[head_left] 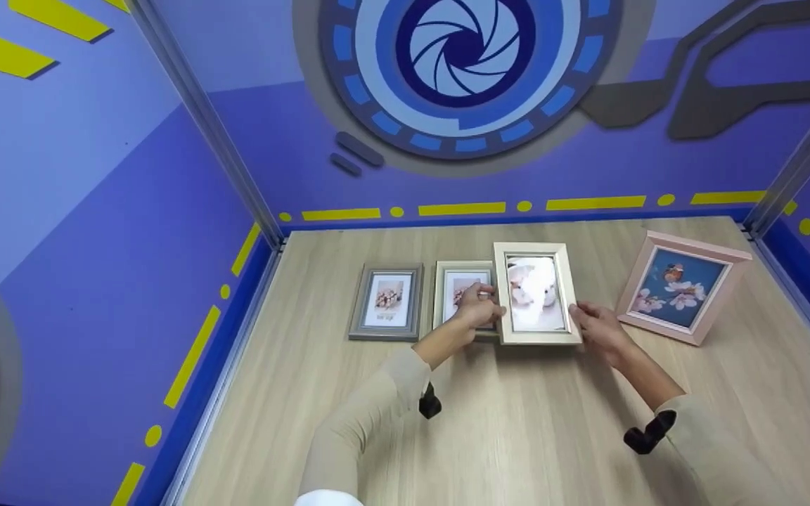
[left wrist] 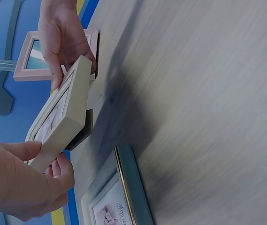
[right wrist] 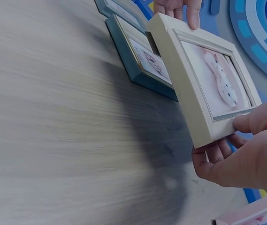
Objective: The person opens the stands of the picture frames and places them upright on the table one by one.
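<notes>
A cream picture frame [head_left: 536, 295] with a photo of a pale animal is held between both hands, tilted and raised off the table. My left hand [head_left: 474, 310] pinches its left edge, thumb on the front and fingers behind. On the opposite edge, my right hand [head_left: 602, 330] grips with the thumb in front and fingers underneath. A dark stand leg [left wrist: 81, 133] juts from the back in the left wrist view. Partly behind the left hand is a gold-edged frame [head_left: 439, 299] with a flower picture. In the head view, the cream frame overlaps its right side.
A grey frame [head_left: 386, 302] stands at the left of the row. To the right, a pink frame [head_left: 683, 288] with a bird and blossoms stands angled. The wooden table [head_left: 517, 436] meets a blue-purple back wall [head_left: 257, 140]. A shadow falls below the hands.
</notes>
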`<state>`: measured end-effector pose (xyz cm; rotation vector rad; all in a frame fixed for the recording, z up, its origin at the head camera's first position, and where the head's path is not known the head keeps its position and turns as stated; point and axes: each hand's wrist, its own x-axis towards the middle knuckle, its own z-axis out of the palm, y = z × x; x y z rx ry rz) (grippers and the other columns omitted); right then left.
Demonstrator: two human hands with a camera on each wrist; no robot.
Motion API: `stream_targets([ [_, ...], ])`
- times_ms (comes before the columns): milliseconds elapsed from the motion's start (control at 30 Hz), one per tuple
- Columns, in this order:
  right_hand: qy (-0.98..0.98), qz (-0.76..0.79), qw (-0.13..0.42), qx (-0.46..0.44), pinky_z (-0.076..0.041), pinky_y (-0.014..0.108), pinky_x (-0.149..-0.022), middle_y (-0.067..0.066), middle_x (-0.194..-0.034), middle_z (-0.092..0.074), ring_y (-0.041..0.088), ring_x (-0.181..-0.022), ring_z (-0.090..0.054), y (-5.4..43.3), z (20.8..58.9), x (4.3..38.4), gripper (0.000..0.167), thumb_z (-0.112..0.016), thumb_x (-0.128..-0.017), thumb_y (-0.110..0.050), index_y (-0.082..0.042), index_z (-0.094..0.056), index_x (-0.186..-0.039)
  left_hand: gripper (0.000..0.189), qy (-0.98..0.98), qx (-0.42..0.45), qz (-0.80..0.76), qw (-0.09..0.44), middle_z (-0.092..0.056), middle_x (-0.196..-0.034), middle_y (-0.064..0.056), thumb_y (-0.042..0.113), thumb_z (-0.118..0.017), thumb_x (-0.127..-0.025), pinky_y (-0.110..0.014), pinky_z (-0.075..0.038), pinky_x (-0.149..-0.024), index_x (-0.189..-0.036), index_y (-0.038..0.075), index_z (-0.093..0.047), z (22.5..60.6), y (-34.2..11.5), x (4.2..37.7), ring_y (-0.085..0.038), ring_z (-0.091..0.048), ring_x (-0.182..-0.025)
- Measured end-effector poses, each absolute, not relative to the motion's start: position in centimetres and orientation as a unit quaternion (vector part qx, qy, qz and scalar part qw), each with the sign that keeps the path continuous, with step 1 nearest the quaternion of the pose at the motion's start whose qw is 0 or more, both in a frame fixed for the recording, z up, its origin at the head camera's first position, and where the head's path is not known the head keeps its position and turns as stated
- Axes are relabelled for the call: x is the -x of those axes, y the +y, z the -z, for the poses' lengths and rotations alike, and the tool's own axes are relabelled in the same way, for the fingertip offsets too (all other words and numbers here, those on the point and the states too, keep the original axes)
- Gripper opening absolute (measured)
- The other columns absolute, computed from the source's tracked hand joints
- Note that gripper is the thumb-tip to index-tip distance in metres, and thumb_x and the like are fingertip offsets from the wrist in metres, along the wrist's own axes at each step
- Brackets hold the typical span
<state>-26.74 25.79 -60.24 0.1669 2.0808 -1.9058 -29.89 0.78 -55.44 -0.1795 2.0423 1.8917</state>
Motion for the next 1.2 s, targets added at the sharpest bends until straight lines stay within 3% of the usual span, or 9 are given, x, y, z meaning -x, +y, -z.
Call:
stream_targets([
  [67, 0.715, 0.678, 0.158, -0.063, -0.054, 0.019, -0.081, 0.013, -0.128, -0.057, 0.0, -0.097, -0.058, 25.8, 60.3, 26.7, 0.067, -0.043, -0.11, -0.031, 0.015, -0.021, -0.154, 0.041, 0.712, 0.06, -0.677, 0.176, -0.057, -0.088, 0.0, -0.013, -0.068, -0.082, -0.024, -0.057, -0.074, -0.12, -0.001, -0.058, 55.2, 0.8, 29.8, -0.009, -0.057, -0.075],
  [167, 0.702, 0.689, 0.162, -0.074, -0.054, 0.021, -0.078, 0.003, -0.12, -0.059, 0.001, -0.093, -0.06, 25.9, 60.4, 26.7, 0.069, -0.045, -0.109, -0.032, 0.013, -0.021, -0.155, 0.043, 0.7, 0.057, -0.69, 0.173, -0.059, -0.093, -0.003, -0.013, -0.07, -0.08, -0.024, -0.058, -0.075, -0.119, -0.002, -0.058, 54.7, 0.9, 29.5, -0.01, -0.058, -0.077],
  [300, 0.698, 0.693, 0.164, -0.078, -0.055, 0.02, -0.08, 0.008, -0.129, -0.056, -0.001, -0.094, -0.059, 25.9, 60.7, 26.6, 0.069, -0.044, -0.109, -0.031, 0.014, -0.019, -0.155, 0.043, 0.695, 0.049, -0.699, 0.163, -0.058, -0.093, -0.003, -0.012, -0.073, -0.077, -0.022, -0.058, -0.072, -0.116, -0.002, -0.058, 54.3, 1.2, 29.2, -0.011, -0.057, -0.076],
  [567, 0.656, 0.728, 0.186, -0.07, -0.057, 0.023, -0.08, -0.008, -0.102, -0.063, 0.002, -0.091, -0.063, 25.7, 61.0, 26.4, 0.064, -0.037, -0.111, -0.023, 0.016, -0.013, -0.156, 0.042, 0.719, 0.013, -0.682, 0.133, -0.059, -0.093, -0.003, -0.007, -0.08, -0.073, -0.018, -0.051, -0.069, -0.109, 0.002, -0.06, 53.3, 2.1, 28.7, -0.01, -0.055, -0.08],
  [867, 0.654, 0.727, 0.199, -0.07, -0.055, 0.023, -0.081, -0.011, -0.101, -0.061, 0.003, -0.093, -0.059, 25.4, 61.1, 26.2, 0.06, -0.032, -0.112, -0.022, 0.013, -0.013, -0.157, 0.046, 0.737, -0.03, -0.667, 0.107, -0.058, -0.091, 0.003, -0.006, -0.084, -0.072, -0.015, -0.05, -0.069, -0.108, 0.007, -0.058, 52.4, 3.6, 27.6, -0.007, -0.055, -0.079],
  [1033, 0.636, 0.741, 0.205, -0.073, -0.055, 0.025, -0.082, -0.01, -0.1, -0.061, 0.006, -0.094, -0.058, 25.3, 61.4, 26.2, 0.05, -0.032, -0.112, -0.022, 0.007, -0.026, -0.152, 0.046, 0.743, -0.059, -0.661, 0.087, -0.059, -0.091, 0.003, -0.005, -0.084, -0.072, -0.014, -0.049, -0.069, -0.108, 0.007, -0.058, 52.3, 4.0, 27.1, -0.008, -0.056, -0.08],
  [1200, 0.614, 0.759, 0.209, -0.063, -0.054, 0.025, -0.084, -0.009, -0.101, -0.062, 0.007, -0.097, -0.058, 25.2, 61.5, 26.1, 0.032, -0.031, -0.112, -0.02, -0.004, -0.042, -0.137, 0.042, 0.75, -0.123, -0.646, 0.062, -0.063, -0.095, -0.002, -0.001, -0.082, -0.076, -0.012, -0.05, -0.074, -0.111, 0.002, -0.059, 52.3, 4.0, 26.8, -0.007, -0.058, -0.081],
])
